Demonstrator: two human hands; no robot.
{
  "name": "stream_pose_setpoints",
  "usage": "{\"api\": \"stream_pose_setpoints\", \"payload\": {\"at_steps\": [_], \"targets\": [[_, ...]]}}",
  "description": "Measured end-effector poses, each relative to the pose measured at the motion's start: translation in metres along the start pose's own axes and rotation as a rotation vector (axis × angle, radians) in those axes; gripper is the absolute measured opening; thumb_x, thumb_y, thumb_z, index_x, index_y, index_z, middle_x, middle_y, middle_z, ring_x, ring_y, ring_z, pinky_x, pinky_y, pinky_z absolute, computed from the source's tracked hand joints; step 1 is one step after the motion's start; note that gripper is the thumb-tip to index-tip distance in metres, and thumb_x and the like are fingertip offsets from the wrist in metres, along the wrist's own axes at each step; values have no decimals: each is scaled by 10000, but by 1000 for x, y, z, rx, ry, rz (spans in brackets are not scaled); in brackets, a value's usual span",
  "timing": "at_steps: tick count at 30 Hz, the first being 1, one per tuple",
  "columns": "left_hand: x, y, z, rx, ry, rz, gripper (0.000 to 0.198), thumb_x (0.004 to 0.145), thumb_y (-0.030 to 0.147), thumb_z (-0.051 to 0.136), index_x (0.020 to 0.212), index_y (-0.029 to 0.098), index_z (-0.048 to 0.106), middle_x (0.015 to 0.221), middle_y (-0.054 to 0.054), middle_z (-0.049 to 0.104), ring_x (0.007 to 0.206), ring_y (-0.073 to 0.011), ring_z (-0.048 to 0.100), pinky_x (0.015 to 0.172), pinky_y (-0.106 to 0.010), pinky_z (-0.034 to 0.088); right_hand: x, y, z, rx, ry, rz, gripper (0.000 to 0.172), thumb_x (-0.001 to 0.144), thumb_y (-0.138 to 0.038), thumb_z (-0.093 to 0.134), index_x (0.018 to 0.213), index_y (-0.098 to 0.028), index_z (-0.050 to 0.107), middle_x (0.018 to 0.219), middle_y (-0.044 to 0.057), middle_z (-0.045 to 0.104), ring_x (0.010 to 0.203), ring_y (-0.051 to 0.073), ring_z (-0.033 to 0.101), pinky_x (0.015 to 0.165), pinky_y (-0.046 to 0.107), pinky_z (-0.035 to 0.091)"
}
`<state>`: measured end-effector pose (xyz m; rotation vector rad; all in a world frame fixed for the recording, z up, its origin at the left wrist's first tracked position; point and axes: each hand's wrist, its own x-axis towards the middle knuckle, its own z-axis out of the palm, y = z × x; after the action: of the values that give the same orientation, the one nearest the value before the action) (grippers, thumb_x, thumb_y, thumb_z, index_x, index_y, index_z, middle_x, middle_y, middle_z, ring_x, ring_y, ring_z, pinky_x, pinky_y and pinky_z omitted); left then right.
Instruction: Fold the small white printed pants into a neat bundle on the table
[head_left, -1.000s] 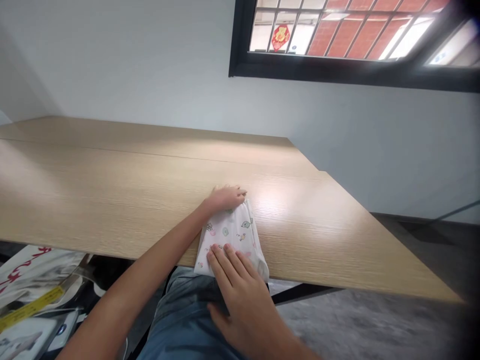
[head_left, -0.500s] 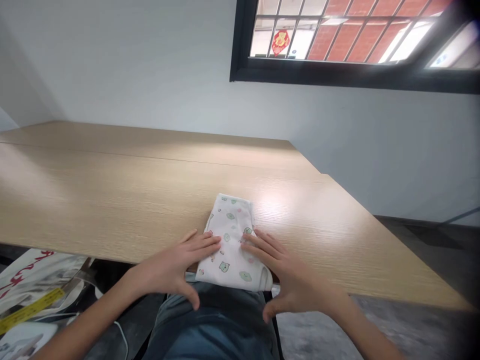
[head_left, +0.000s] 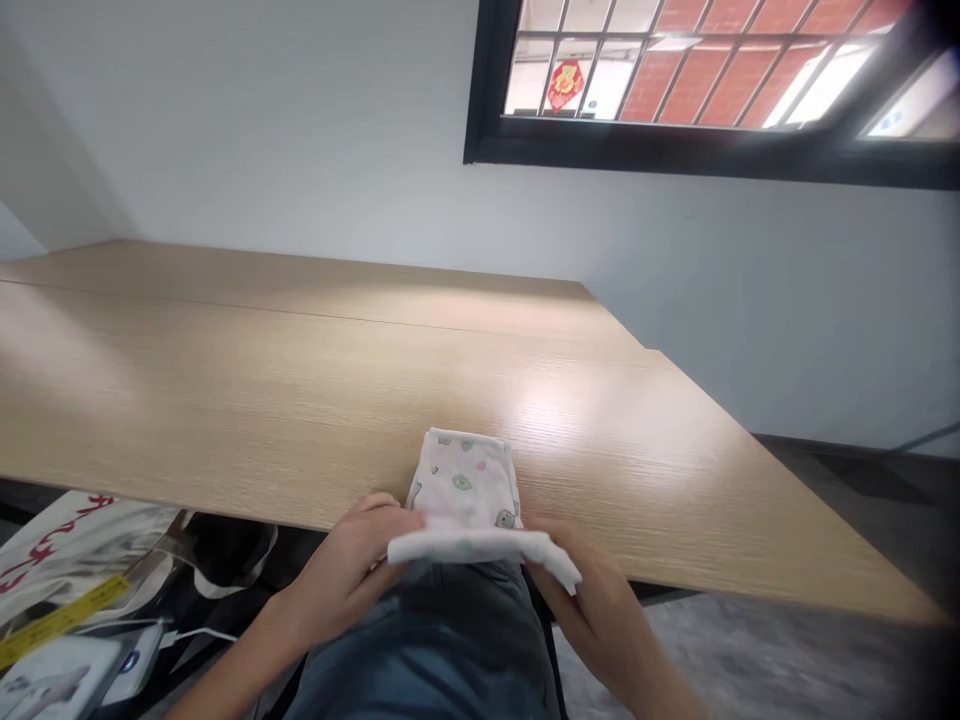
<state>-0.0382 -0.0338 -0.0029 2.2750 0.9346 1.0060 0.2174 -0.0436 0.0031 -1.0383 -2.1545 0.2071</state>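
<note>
A folded white cloth (head_left: 463, 485) with small green and pink cartoon prints lies at the front edge of the wooden table. Its near end is raised into a thick fold that stands up toward me over my lap. At the left end of this fold, my left hand (head_left: 360, 560) has its fingers closed on the cloth. My right hand (head_left: 592, 600) grips the fold's right end, its fingers partly hidden behind the cloth and slightly blurred.
The pale wooden table (head_left: 225, 400) runs along a grey wall (head_left: 300, 130) with a barred window (head_left: 690, 80). Below the table at left are a printed bag (head_left: 67, 550), a yellow strip (head_left: 67, 620), a white box (head_left: 60, 680) and a cable (head_left: 202, 632).
Both hands, spread flat on the cloth before, have closed on its near end and lifted it into an upright fold. The cloth has slid a little toward me.
</note>
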Motion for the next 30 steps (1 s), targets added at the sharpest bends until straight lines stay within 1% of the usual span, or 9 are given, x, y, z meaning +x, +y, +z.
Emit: {"api": "stream_pose_setpoints", "payload": {"at_steps": [4,9,15,17,19,22,25,27,30], "targets": [[24,0,13,-144,170,-556,397,856,522,357,802,182,556,677,9,498,652,-107,442,570,-183,288,19,-1,9,43,85,303,244,904,-327,374,848,-145,527,616,12,536,526,110,507,478,210,372],[57,-7,23,-78,238,-737,392,859,525,319,818,184,507,600,24,447,552,-97,414,520,-188,230,50,7,13,-2,2,632,354,870,-465,347,709,-166,446,562,22,482,530,151,471,489,249,327],[67,0,19,105,269,-907,311,847,448,418,988,176,475,665,-11,513,611,-149,492,518,-214,242,70,12,14,-121,-130,828,285,884,-431,336,839,-163,420,657,46,546,614,193,514,529,273,348],[67,4,18,169,272,-890,349,853,422,412,1106,183,439,781,-40,540,725,-181,529,572,-229,329,69,11,18,-173,-61,798,328,881,-404,349,1017,-121,442,772,93,580,695,224,539,581,312,391],[69,10,20,225,274,-841,372,865,366,379,1213,235,386,1057,-75,498,898,-205,526,702,-273,424,67,7,24,-237,119,625,389,874,-334,360,1138,-57,431,971,161,567,872,252,534,714,361,422],[73,16,26,340,256,-667,394,874,324,316,1266,323,352,1387,-32,156,1200,-255,349,975,-401,406,65,-8,36,-353,293,280,345,883,-231,330,1134,-56,490,1222,162,468,1136,264,409,932,431,332],[75,12,33,445,136,-455,417,877,350,260,1292,368,291,1410,67,61,1328,-259,25,1127,-563,116,63,-20,49,-431,161,143,361,915,-205,278,1196,-115,486,1307,77,430,1233,257,330,1006,527,190],[70,2,32,392,43,-466,440,874,407,250,1312,368,232,1394,63,149,1330,-230,42,1122,-587,37,57,-16,52,-459,42,159,405,931,-250,262,1273,-124,439,1332,57,402,1252,280,310,1001,578,152],[52,-12,19,285,29,-599,540,854,511,230,1338,273,210,1372,-6,230,1302,-214,189,1142,-522,134,40,5,39,-441,-79,268,494,938,-337,224,1328,-78,382,1347,83,370,1237,304,339,967,550,278]]}}
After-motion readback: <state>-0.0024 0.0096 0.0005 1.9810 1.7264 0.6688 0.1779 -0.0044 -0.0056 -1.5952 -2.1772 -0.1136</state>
